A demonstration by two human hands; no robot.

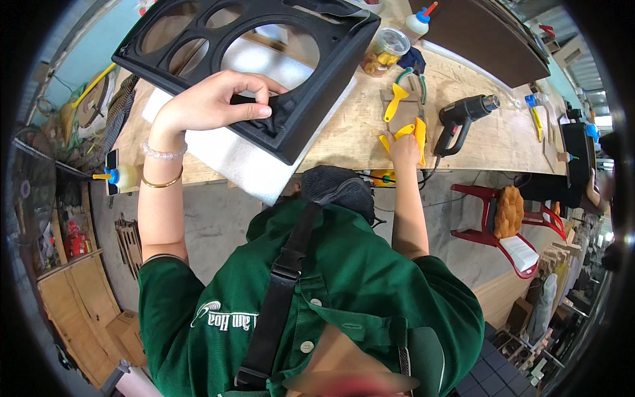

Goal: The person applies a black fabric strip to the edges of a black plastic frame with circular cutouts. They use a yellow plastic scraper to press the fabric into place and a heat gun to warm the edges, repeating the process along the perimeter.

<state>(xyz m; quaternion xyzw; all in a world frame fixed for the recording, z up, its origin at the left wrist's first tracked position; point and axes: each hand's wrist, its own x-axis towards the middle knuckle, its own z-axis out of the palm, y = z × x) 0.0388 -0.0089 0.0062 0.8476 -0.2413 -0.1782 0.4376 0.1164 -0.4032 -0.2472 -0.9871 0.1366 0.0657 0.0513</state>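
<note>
A black speaker cabinet with several round cutouts lies tilted on a white foam sheet on the wooden workbench. At its near edge is my left hand, closed, with the fingers over the rim of the largest cutout and the thumb on the near side, where black covering bunches up. My right hand is low on the bench among yellow plastic scrapers, its fingers closed on one of them. Another yellow scraper lies just beyond.
Right of my right hand lies a black heat gun with its cord. Green-handled pliers, a clear tub and a glue bottle stand or lie farther back. Another glue bottle is at the left edge. A red chair stands right.
</note>
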